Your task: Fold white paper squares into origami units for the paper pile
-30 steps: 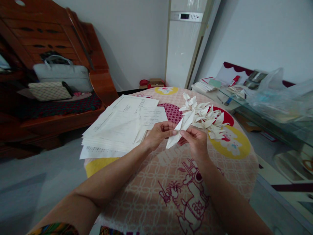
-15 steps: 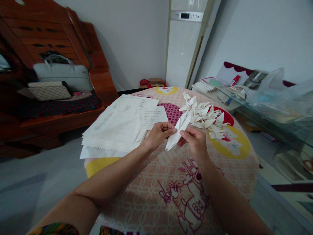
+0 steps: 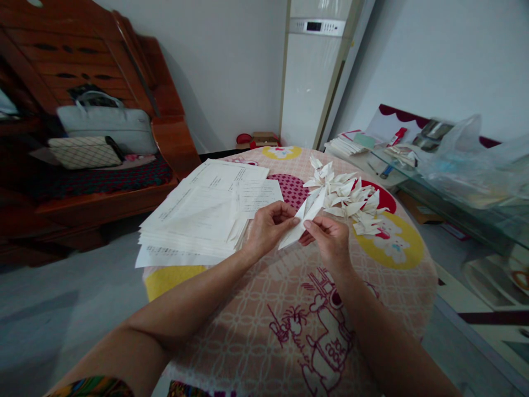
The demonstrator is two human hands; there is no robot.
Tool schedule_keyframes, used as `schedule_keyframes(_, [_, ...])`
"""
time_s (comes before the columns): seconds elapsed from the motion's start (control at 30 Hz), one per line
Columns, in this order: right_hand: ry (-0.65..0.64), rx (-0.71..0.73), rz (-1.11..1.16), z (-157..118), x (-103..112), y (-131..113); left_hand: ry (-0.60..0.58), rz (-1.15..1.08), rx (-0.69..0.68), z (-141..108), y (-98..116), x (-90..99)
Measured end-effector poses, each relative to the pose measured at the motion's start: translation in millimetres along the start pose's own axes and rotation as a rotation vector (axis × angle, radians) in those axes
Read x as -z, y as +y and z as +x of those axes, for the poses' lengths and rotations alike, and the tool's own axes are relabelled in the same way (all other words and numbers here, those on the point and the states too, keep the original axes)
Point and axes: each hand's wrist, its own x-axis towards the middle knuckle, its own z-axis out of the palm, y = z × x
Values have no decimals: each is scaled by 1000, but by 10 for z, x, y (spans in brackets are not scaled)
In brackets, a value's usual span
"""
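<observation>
A folded white paper piece (image 3: 294, 232), narrow with pointed ends, is pinched between both hands above the round table. My left hand (image 3: 270, 227) grips its left edge with thumb and fingers. On its right edge, my right hand (image 3: 329, 238) closes thumb and forefinger. Just beyond, a cluster of folded paper pieces (image 3: 349, 196) lies on the patterned tablecloth (image 3: 248, 320). Stacked paper sheets (image 3: 194, 215), some with printed text, lie to the left of my left hand.
A wooden bench (image 3: 165, 129) with a grey bag (image 3: 109, 129) and a quilted pouch (image 3: 82, 153) stands at the left. A glass table (image 3: 458, 212) with plastic bags (image 3: 463, 160) is at the right. A tall white appliance (image 3: 308, 88) stands behind.
The folded paper has tilted slightly between the hands, its lower tip shifting a little up and left. Both hands keep their grip and have barely moved.
</observation>
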Motion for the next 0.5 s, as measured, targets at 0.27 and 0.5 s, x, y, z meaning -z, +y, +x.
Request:
schedule_keyframes(0.27, [11, 120, -147, -18, 10, -7, -13, 296, -59, 9, -21, 43])
schedule_keyframes(0.5, [3, 106, -135, -16, 18, -10, 4, 359, -127, 0, 8, 29])
